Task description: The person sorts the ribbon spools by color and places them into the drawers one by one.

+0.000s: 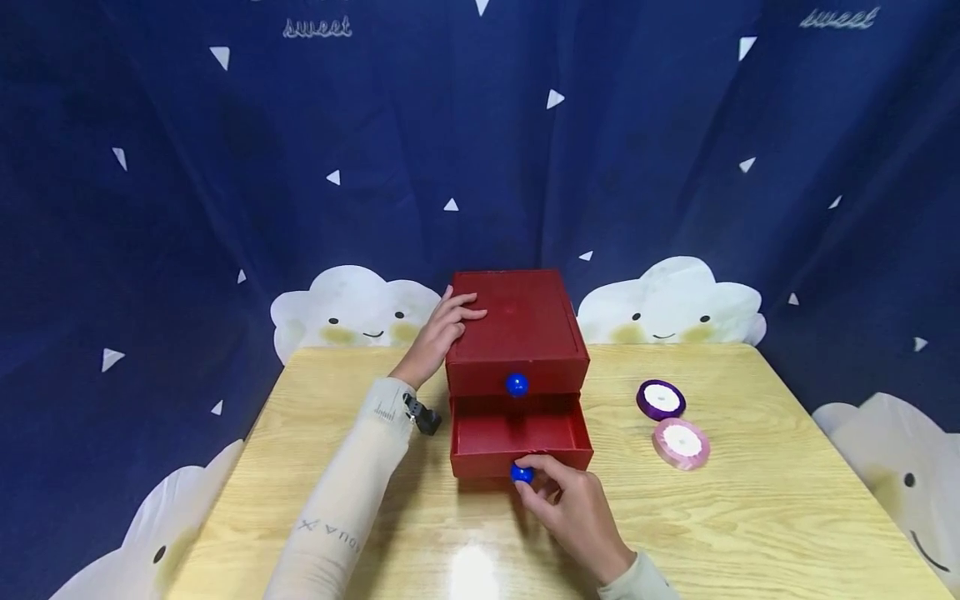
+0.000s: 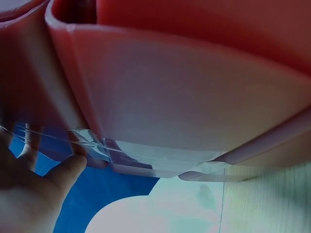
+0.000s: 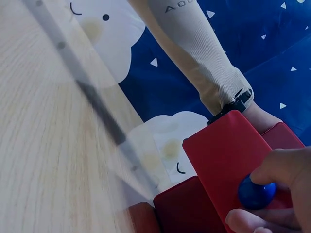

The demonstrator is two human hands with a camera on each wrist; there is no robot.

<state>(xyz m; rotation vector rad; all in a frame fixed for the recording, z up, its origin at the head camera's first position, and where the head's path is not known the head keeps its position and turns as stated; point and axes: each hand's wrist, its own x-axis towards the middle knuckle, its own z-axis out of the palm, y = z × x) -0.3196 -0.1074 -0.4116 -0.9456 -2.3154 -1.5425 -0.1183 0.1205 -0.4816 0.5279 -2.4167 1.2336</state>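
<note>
A red two-drawer box (image 1: 517,325) stands on the table, its upper drawer closed and its lower drawer (image 1: 517,429) pulled out, showing a bare red inside. My right hand (image 1: 577,512) pinches the round blue knob (image 1: 521,472) on the lower drawer's front between thumb and fingers. In the right wrist view the same knob (image 3: 256,191) sits between my thumb and fingers. My left hand (image 1: 438,333) rests on the box's top left edge, fingers stretched over the top. In the left wrist view the left hand (image 2: 34,189) touches the box's side. Another blue knob (image 1: 517,384) is on the upper drawer.
To the right of the box lie a purple ribbon roll (image 1: 662,400) and a pink ribbon roll (image 1: 681,443), close together on the wooden table (image 1: 750,517). A dark blue curtain (image 1: 495,125) with white triangles and clouds hangs behind the table and at its sides.
</note>
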